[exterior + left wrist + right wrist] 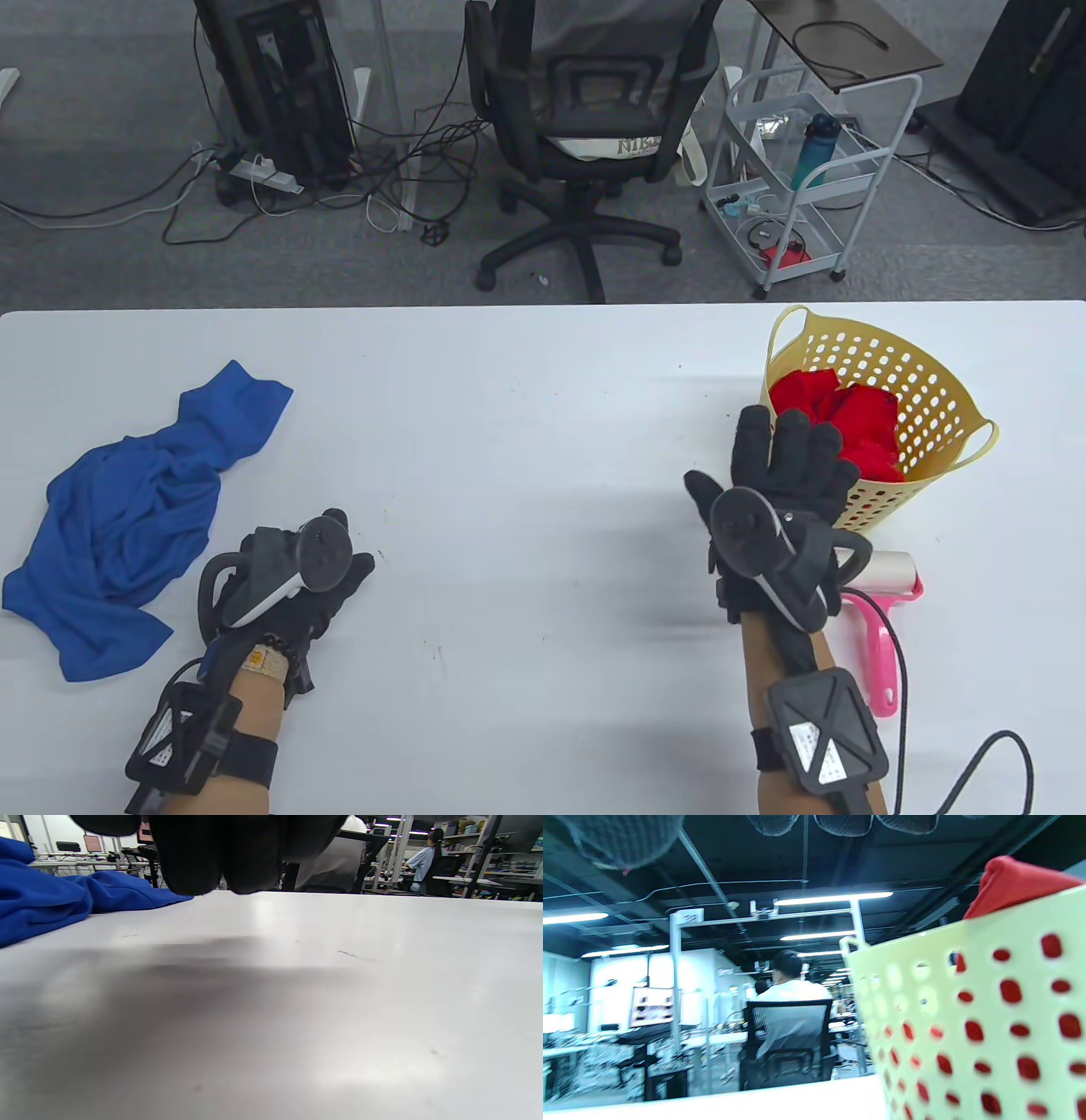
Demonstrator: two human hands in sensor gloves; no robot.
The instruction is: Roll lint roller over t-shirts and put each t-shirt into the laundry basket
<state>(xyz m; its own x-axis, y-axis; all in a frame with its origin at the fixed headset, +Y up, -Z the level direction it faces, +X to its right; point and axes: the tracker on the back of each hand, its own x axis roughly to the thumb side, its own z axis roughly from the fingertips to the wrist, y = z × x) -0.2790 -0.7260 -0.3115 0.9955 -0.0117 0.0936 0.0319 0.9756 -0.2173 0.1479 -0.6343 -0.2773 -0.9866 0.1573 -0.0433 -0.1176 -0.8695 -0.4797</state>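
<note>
Fingers point(793, 441) of the right hand point(780, 501) are spread wide and straight, holding nothing; their tips overlap the near rim of the yellow laundry basket point(942, 399) as seen from above. Whether they touch the rim cannot be told. In the right wrist view the fingertips point(844, 823) hang in from the top edge, apart from one another, with the basket's perforated wall filling the right side.

Left hand point(297, 577) sits low on the white tabletop point(526, 399), fingers loosely curled with nothing in them — the left wrist view shows the fingertips point(220, 857) bunched together just above the surface.

Red t-shirt point(840, 420) lies bundled inside the basket, and red shows through the wall holes in the right wrist view. Blue t-shirt point(136, 518) lies crumpled on the tabletop at the far left, just beside the left hand but not touched by it.

Lint roller point(882, 594) with pink handle and white roll lies flat on the tabletop near the front of the basket, partly hidden behind the right wrist — neither hand is on it.

Beyond the tabletop stand an office chair point(585, 127) and a white trolley point(797, 178) on the grey floor
</note>
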